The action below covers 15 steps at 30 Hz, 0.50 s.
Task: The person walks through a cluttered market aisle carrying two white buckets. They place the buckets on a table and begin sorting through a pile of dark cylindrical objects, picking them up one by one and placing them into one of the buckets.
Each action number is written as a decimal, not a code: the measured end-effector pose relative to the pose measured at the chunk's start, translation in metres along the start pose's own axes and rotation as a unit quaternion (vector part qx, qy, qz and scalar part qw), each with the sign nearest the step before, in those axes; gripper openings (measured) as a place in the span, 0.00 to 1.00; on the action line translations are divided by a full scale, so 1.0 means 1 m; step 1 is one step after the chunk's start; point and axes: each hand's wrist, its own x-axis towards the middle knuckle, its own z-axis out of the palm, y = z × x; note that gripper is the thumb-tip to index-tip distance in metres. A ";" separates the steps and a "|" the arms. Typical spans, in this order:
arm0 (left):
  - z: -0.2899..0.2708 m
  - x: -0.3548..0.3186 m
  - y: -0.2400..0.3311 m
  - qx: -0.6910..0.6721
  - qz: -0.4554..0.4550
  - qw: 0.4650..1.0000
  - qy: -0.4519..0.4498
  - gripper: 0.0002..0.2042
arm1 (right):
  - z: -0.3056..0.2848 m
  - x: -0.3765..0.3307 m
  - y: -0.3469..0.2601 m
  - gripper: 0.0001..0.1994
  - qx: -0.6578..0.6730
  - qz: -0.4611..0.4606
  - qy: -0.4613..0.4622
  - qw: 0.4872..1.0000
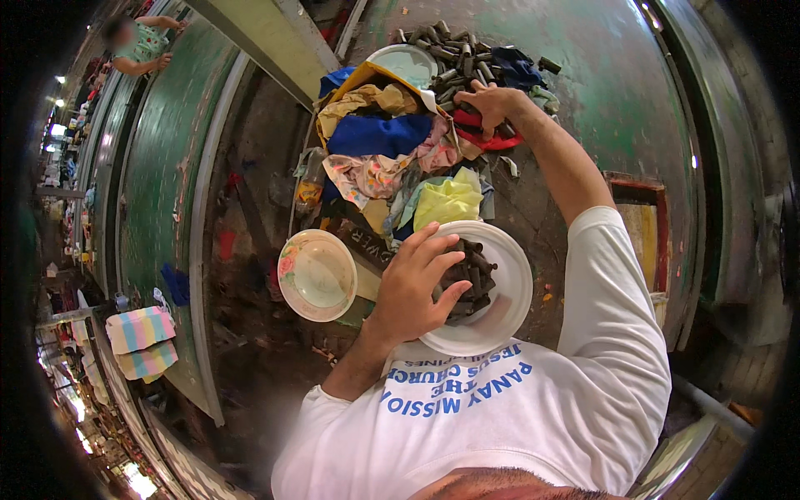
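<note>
My left hand [419,287] lies over the left side of a white bowl [518,283], its fingers spread. Under and beside those fingers are several short dark cylinders [477,275], heaped in the bowl. Farther off, my right hand [492,107] reaches onto a pile of similar dark cylinders [454,54] and over a red cloth [492,140]. Its fingers look apart and bent down toward the pile; the fingertips are partly hidden. One dark cylinder [506,130] shows just below that palm, against the red cloth.
A box [429,98] overflows with cloth scraps beside the pile. A pale round lid or dish [403,63] is behind it. Left of my bowl is a flowered basin [317,275]; a plastic bottle [309,190] stands near the box. Another person [143,46] is at the far left.
</note>
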 end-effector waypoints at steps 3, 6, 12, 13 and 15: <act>-0.001 0.000 -0.001 -0.006 0.009 1.000 0.002 0.20 | -0.010 0.002 0.003 0.66 0.010 0.004 -0.045 0.999; -0.002 0.003 -0.005 -0.021 0.003 1.000 0.002 0.20 | -0.023 0.005 0.013 0.61 0.052 0.014 -0.075 0.996; -0.001 0.002 -0.007 -0.024 0.007 1.000 0.003 0.21 | -0.009 0.008 0.032 0.36 0.124 -0.014 -0.036 0.992; -0.001 0.002 -0.007 -0.023 0.006 1.000 0.001 0.21 | -0.005 0.009 0.033 0.31 0.128 -0.017 -0.023 0.991; -0.001 0.001 -0.007 -0.024 0.004 1.000 0.000 0.21 | 0.003 0.012 0.032 0.28 0.102 -0.029 0.006 0.994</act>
